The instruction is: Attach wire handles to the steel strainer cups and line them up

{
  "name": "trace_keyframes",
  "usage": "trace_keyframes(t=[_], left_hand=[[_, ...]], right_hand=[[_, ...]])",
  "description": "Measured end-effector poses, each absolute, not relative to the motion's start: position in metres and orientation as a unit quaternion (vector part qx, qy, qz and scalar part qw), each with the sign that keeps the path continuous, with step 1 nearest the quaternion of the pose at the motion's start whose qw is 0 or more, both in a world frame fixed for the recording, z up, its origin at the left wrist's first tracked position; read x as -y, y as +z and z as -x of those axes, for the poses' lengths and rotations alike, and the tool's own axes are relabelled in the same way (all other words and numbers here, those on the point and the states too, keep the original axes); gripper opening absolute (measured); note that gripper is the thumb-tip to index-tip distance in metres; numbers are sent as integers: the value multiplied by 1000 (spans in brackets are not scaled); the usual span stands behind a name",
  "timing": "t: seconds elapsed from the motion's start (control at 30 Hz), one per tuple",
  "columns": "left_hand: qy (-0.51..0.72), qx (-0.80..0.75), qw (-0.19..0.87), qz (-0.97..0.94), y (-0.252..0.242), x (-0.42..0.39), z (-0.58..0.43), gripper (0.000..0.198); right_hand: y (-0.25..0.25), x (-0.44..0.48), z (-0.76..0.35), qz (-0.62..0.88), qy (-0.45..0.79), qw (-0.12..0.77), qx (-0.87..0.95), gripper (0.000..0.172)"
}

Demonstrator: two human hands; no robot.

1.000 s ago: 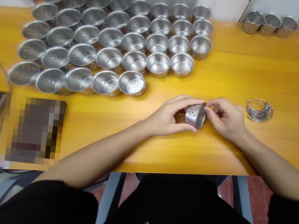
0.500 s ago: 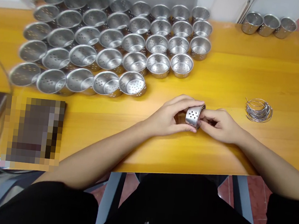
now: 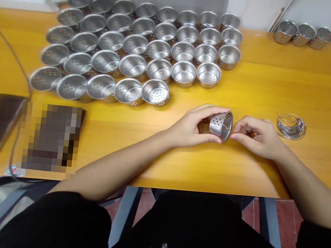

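A small perforated metal cup (image 3: 218, 124) lies tilted on its side in my left hand (image 3: 193, 125), its mouth turned to the right. Thumb and fingers of that hand grip its wall from below and above. My right hand (image 3: 257, 137) pinches a thin metal wire (image 3: 227, 127) that runs into the cup's mouth. Where the wire's inner end sits cannot be made out. To the right of my right hand, a loose bundle of curved wires (image 3: 291, 126) rests on the yellow table (image 3: 179, 165).
Rows of similar perforated cups (image 3: 155, 93) stand upright at the back left. Three more cups (image 3: 304, 35) are at the back right, by the wall. A dark brown case (image 3: 0, 122) and a blurred-out object (image 3: 53, 138) lie at left, near a cable (image 3: 19, 136).
The cup has turned so its mouth now shows toward the right. My right hand has drawn back from the cup, and the wire has come into sight. The view has shifted slightly.
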State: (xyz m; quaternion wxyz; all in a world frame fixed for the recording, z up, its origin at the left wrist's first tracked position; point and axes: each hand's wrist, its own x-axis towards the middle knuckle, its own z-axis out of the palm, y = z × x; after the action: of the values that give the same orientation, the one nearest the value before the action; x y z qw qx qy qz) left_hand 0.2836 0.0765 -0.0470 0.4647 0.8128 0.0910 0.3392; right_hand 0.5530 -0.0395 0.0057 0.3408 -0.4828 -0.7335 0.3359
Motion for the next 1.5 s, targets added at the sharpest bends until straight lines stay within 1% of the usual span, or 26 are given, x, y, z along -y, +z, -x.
trace_keyframes(t=[0.13,0.23,0.33,0.53,0.6,0.67,0.8,0.93,1.03,1.17,1.27,1.37,1.5], left_hand=[[353,-101,498,-786,-49,-78,-284,92],[342,-91,494,-794,-48,-75,-286,91],[336,-86,483,-804,-46,-73,-287,88],[339,-86,486,-801,-46,-71,-287,87],[345,-91,486,-798,-48,-71,-287,89],[353,-97,491,-791,-48,-71,-286,90],[353,-112,502,-782,-49,-71,-286,90],[358,-125,534,-756,-53,-71,-287,91],[363,-121,565,-731,-57,-72,-287,91],[367,-123,576,-720,-60,-72,-287,88],[363,-130,582,-716,-59,-72,-287,88],[365,-132,575,-720,-59,-73,-287,88],[364,-134,573,-722,-58,-74,-287,88]], right_hand=[[0,42,-541,510,226,402,726,16],[-4,41,-535,552,154,428,700,19],[-9,38,-533,566,119,440,687,20],[-17,37,-530,563,61,443,695,15],[-19,37,-530,535,44,433,724,14],[-23,37,-529,509,38,414,754,18],[-24,37,-530,508,74,370,774,26],[-17,37,-536,508,106,389,761,26],[-14,37,-541,498,137,390,762,34],[-17,39,-542,501,149,347,779,46],[-17,40,-541,511,136,315,788,47],[-13,41,-541,517,130,263,804,49],[-10,43,-544,521,110,213,819,62]])
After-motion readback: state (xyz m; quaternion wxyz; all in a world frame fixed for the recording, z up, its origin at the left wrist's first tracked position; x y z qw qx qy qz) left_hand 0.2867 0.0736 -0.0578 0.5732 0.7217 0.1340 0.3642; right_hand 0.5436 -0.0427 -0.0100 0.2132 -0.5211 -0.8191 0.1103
